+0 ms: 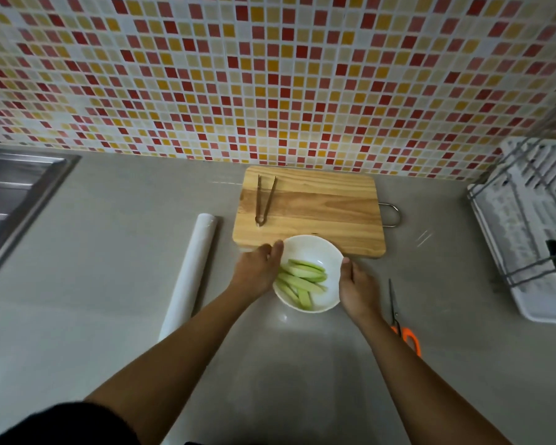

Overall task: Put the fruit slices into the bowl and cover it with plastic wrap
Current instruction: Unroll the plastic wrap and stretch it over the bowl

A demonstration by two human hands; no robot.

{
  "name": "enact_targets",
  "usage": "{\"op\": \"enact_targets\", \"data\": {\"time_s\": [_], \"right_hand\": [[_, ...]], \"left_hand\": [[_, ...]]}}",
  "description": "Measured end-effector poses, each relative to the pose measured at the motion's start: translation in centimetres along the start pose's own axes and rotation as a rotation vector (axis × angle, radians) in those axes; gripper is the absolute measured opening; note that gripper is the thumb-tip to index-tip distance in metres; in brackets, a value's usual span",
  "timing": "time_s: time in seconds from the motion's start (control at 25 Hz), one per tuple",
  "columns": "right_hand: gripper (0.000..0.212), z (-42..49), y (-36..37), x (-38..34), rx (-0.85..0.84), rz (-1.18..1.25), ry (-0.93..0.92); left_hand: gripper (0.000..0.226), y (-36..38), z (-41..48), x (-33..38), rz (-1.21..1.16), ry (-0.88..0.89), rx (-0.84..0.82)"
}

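Note:
A white bowl (308, 248) sits on the grey counter just in front of the wooden cutting board (315, 213). Several pale green fruit slices (302, 279) lie inside it. My left hand (259, 268) presses against the bowl's left rim, and my right hand (357, 290) holds its right rim. Whether film lies over the bowl, I cannot tell. A white roll of plastic wrap (191, 271) lies on the counter left of my left arm. Brown tongs (264, 200) rest on the board's left part.
Orange-handled scissors (398, 316) lie right of my right arm. A white dish rack (533, 226) stands at the right edge. A steel sink (10, 200) is at the far left. The tiled wall rises behind the board.

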State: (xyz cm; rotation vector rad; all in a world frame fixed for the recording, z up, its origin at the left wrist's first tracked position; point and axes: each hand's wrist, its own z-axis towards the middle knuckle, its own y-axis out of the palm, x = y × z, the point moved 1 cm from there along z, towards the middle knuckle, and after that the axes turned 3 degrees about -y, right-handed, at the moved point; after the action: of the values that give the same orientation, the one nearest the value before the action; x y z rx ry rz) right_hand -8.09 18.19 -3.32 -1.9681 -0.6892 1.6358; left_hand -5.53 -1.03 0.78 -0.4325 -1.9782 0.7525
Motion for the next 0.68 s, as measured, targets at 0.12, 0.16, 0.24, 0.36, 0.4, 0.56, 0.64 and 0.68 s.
{"op": "enact_targets", "data": {"time_s": [0.12, 0.16, 0.24, 0.36, 0.4, 0.56, 0.64, 0.68], "right_hand": [[0.046, -1.5, -0.4, 0.2, 0.009, -0.009, -0.014], [0.046, -2.1, -0.5, 0.5, 0.011, -0.026, -0.018], [0.046, -3.5, -0.5, 1.0, 0.000, -0.055, -0.020], [0.047, -5.2, -0.2, 1.9, -0.015, -0.085, 0.008], [0.047, -5.6, 0.0, 2.1, -0.017, -0.096, 0.015], [0.049, -6.1, 0.2, 2.4, -0.008, -0.080, 0.007], [0.048, -6.0, 0.2, 2.4, -0.006, -0.070, -0.001], [0.048, -5.9, 0.2, 2.4, -0.006, -0.077, -0.006]], "left_hand": [[0.053, 0.7, -2.8, -0.9, -0.153, -0.013, -0.033], [0.052, 0.8, -3.5, -1.3, -0.130, 0.001, -0.043], [0.051, 1.2, -4.7, -2.2, -0.133, -0.019, -0.019], [0.051, 1.9, -5.9, -3.1, -0.145, -0.008, -0.021], [0.051, 2.2, -6.1, -3.3, -0.137, -0.014, -0.023], [0.053, 1.7, -6.5, -4.1, -0.149, -0.004, 0.032], [0.045, -0.5, -5.8, -4.5, -0.217, 0.046, 0.223], [0.039, -2.3, -5.1, -5.1, -0.196, 0.059, 0.359]]}}
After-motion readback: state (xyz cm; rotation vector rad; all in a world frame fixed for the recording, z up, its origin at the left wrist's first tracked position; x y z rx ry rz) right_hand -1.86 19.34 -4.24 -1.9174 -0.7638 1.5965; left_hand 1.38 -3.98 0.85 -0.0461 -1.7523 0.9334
